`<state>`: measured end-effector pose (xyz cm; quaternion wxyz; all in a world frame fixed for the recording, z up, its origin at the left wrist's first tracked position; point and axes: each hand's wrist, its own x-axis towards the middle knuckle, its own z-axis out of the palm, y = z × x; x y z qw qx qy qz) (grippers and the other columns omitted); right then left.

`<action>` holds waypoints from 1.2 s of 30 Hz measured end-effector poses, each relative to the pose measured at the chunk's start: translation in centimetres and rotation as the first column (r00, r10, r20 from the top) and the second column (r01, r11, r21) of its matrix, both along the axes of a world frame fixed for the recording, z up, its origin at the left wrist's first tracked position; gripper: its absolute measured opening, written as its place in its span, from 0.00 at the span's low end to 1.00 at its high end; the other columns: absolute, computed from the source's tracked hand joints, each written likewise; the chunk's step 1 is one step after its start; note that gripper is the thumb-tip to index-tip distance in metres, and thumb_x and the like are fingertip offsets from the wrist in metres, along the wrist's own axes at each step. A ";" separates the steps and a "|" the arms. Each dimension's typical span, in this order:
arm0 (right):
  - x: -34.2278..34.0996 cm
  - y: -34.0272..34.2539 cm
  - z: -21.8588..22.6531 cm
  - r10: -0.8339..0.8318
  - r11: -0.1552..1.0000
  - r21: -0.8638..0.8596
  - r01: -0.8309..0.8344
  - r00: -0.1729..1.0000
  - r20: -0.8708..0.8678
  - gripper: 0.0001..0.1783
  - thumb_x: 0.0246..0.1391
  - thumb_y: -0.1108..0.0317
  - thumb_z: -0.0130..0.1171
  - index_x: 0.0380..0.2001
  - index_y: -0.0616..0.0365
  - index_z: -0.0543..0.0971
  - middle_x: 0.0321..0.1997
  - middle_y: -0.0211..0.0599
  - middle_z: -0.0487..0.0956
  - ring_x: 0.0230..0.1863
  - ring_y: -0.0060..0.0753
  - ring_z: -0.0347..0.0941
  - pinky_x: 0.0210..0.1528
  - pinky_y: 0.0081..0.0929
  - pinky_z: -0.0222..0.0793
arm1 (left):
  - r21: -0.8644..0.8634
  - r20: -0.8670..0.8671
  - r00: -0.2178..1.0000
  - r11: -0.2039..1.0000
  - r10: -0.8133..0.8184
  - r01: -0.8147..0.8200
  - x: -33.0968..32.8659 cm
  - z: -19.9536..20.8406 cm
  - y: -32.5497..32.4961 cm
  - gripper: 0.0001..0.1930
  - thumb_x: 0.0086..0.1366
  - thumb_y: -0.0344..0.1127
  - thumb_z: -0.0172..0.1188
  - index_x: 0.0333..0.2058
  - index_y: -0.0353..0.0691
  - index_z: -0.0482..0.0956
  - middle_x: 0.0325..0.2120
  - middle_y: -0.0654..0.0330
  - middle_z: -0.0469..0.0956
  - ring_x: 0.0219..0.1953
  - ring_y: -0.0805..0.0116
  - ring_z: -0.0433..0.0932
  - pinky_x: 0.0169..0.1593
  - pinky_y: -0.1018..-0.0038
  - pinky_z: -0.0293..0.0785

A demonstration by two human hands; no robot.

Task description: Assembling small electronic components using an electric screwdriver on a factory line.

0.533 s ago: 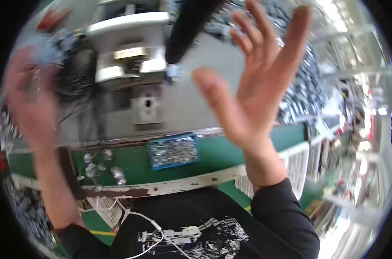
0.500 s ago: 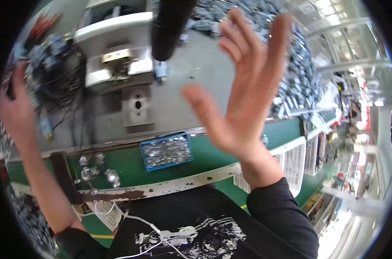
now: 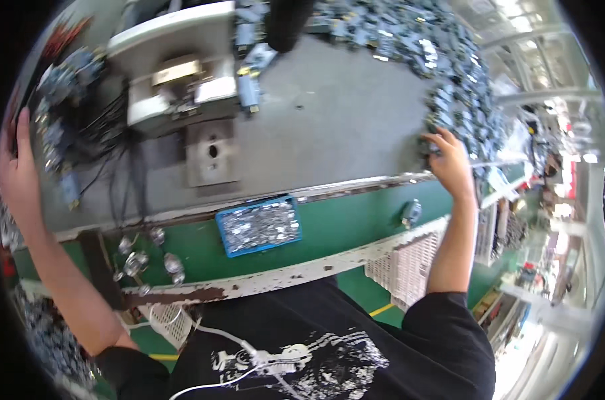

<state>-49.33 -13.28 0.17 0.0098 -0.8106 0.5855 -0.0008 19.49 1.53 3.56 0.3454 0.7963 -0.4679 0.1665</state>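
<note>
At the lower edge of a big heap of grey-blue connectors [image 3: 466,113], my right hand [image 3: 451,163] has its fingers bent around a connector, which they partly cover. By the left rim, my left hand [image 3: 21,183] points its thumb upward along a dark edge or object that I cannot make out; its other fingers are mostly hidden. Close to it lie more grey-blue connectors [image 3: 76,73] and a tangle of black cables [image 3: 106,120]. A single connector [image 3: 249,92] rests beside the metal fixture, with another just above it.
The metal fixture [image 3: 182,87] stands left of centre, before a plate with a hole [image 3: 202,170]. A dark cylinder [image 3: 289,27] hangs at the top. Below the grey worktop are a blue tray of small metal parts [image 3: 259,228], a loose connector [image 3: 411,212] and a white basket [image 3: 406,270].
My right hand has swung from above the worktop, fingers spread, to the right and down onto the heap's edge. My left hand has stayed near the left rim. The view has shifted slightly.
</note>
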 end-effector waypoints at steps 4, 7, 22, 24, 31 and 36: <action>0.5 -0.3 0.9 -0.013 0.999 -0.044 0.019 0.990 0.141 0.24 0.55 0.80 0.60 0.55 0.52 0.83 0.59 0.44 0.81 0.55 0.50 0.78 0.62 0.38 0.71 | -0.171 0.007 0.971 0.956 -0.240 0.237 -4.0 3.6 3.0 0.17 0.76 0.36 0.58 0.60 0.39 0.79 0.54 0.59 0.82 0.55 0.69 0.79 0.62 0.71 0.71; 3.5 1.0 1.6 0.023 0.996 -0.085 0.032 0.818 0.575 0.20 0.66 0.74 0.60 0.60 0.59 0.78 0.55 0.42 0.82 0.52 0.32 0.78 0.57 0.31 0.72 | -0.282 0.012 0.908 0.869 -0.420 0.406 -7.0 3.6 3.7 0.16 0.74 0.34 0.61 0.57 0.38 0.81 0.51 0.59 0.83 0.53 0.70 0.80 0.59 0.71 0.72; 28.5 6.2 2.8 0.023 0.572 0.438 -0.693 0.548 0.836 0.37 0.61 0.72 0.67 0.71 0.49 0.65 0.52 0.49 0.81 0.46 0.30 0.82 0.48 0.29 0.78 | 0.722 -0.350 0.611 0.212 -0.710 0.659 -15.1 0.4 5.5 0.06 0.56 0.36 0.69 0.34 0.50 0.86 0.28 0.62 0.78 0.38 0.60 0.81 0.44 0.64 0.75; 29.3 5.9 2.4 0.109 0.628 0.515 -0.583 0.722 0.683 0.37 0.58 0.69 0.70 0.70 0.46 0.68 0.46 0.43 0.81 0.43 0.32 0.83 0.41 0.31 0.78 | 0.632 -0.424 0.551 0.201 -0.719 0.748 -14.6 1.4 5.4 0.05 0.56 0.38 0.70 0.32 0.51 0.85 0.31 0.64 0.76 0.40 0.63 0.78 0.47 0.66 0.71; 28.8 6.2 1.3 0.503 0.796 0.102 -0.596 0.746 0.437 0.36 0.56 0.62 0.71 0.68 0.44 0.72 0.43 0.43 0.79 0.40 0.48 0.80 0.41 0.41 0.76 | 0.420 -0.362 0.412 0.248 -0.836 0.873 -13.4 1.7 4.0 0.08 0.59 0.37 0.69 0.38 0.50 0.83 0.30 0.68 0.78 0.39 0.67 0.79 0.46 0.69 0.71; 28.6 6.5 -0.6 0.474 0.809 0.132 -0.573 0.768 0.431 0.39 0.60 0.61 0.67 0.73 0.44 0.66 0.19 0.39 0.79 0.21 0.50 0.77 0.29 0.42 0.74 | 0.316 -0.340 0.412 0.311 -0.845 0.897 -14.4 0.6 3.3 0.10 0.57 0.36 0.71 0.39 0.49 0.84 0.30 0.69 0.80 0.37 0.66 0.79 0.44 0.68 0.71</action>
